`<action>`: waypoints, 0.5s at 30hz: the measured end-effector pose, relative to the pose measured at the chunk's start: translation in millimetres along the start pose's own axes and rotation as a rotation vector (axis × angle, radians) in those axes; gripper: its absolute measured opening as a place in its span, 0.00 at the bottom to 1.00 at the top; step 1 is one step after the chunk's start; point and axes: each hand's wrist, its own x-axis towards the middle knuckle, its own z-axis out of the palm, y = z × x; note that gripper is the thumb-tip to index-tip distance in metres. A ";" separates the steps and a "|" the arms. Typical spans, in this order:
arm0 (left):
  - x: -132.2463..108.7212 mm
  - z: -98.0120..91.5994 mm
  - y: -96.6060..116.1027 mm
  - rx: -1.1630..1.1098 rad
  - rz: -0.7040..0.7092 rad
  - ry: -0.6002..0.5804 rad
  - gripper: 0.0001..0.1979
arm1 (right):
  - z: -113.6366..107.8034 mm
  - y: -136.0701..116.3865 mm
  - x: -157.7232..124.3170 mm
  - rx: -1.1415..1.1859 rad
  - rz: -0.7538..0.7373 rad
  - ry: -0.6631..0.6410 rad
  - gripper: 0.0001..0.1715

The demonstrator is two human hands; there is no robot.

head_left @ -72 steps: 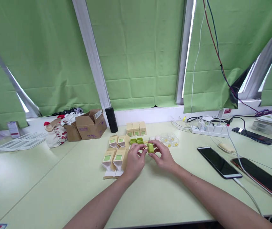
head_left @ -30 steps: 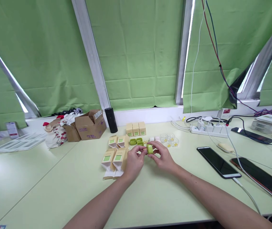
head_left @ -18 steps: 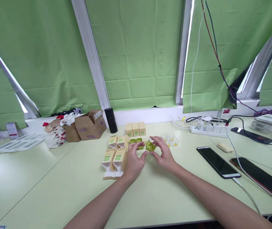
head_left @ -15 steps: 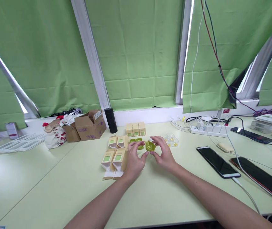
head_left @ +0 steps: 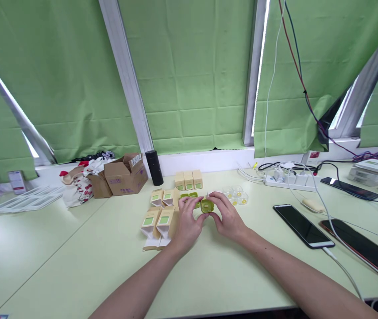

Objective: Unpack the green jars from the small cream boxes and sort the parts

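Observation:
Between my two hands is a small olive-green square case (head_left: 207, 205), its face turned toward me. My left hand (head_left: 189, 220) grips its left edge with fingers and thumb. On the other side my right hand (head_left: 228, 216) pinches the right edge, its thumb low and fingers on top. More green cases (head_left: 194, 195) lie just behind my left fingers, partly hidden. Open cartons with green windows (head_left: 164, 220) stand beside my left hand. Beyond my right hand sits a clear tray (head_left: 236, 195) of round cups holding small yellow pieces.
Three closed small cartons (head_left: 188, 180) stand at the back, near a black cylinder (head_left: 154, 168) and a brown cardboard box (head_left: 125, 175). Phones (head_left: 303, 225) with charging cables lie on the right, below a white power strip (head_left: 290, 180). A white compartment tray (head_left: 26, 199) is far left.
The green case in my hands has turned and now shows a squarer face. My right hand has shifted slightly left, and both hands' fingers have drawn closer around it.

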 end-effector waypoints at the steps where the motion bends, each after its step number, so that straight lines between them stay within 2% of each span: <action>1: 0.2 -0.1 0.4 0.005 0.005 0.002 0.23 | -0.1 -0.2 -0.1 -0.002 0.001 0.001 0.33; 10: -0.4 -2.0 2.8 0.064 0.062 0.000 0.20 | -3.3 -2.2 0.5 -0.034 -0.053 0.015 0.29; 15: -2.5 -2.6 1.5 0.120 0.119 0.002 0.21 | -5.8 -4.6 3.9 -0.201 -0.100 0.103 0.20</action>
